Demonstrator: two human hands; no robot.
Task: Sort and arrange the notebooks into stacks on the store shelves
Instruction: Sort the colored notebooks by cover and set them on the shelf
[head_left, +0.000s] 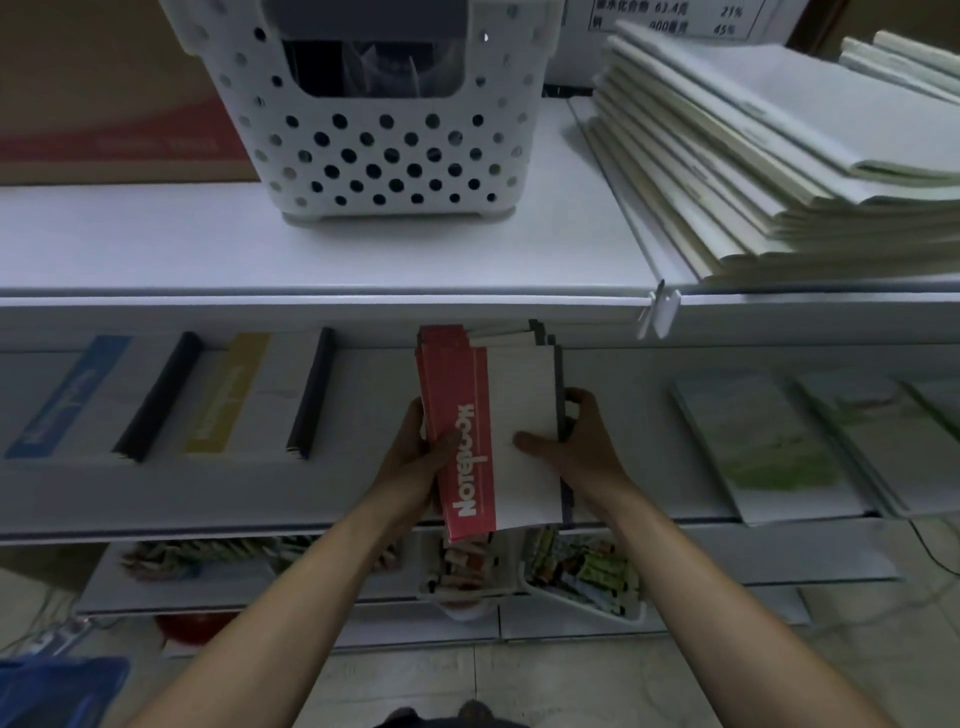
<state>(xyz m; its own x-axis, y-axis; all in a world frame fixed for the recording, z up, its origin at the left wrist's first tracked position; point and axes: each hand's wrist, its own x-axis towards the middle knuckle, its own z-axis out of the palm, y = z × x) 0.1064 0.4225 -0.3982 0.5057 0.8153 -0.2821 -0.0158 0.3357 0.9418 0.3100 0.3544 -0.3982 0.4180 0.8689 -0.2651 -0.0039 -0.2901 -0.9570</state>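
A stack of red-and-white notebooks (514, 415), the top one marked "Notebook" on its red band, lies over the middle shelf (363, 493). My left hand (421, 452) grips the stack's left edge, thumb on the red band. My right hand (571, 441) grips its right edge at the dark spines, thumb flat on the white cover. To the left on the same shelf lie a blue-banded notebook stack (72, 400) and a yellow-banded notebook stack (228, 395). Pale green notebooks (763, 441) lie to the right.
On the top shelf (156, 249) stand a white perforated basket (384, 114) and a tall fanned pile of pale notebooks (753, 156). A white clip (660, 312) hangs on that shelf's front edge. Trays of small packets (576, 571) fill the lower shelf.
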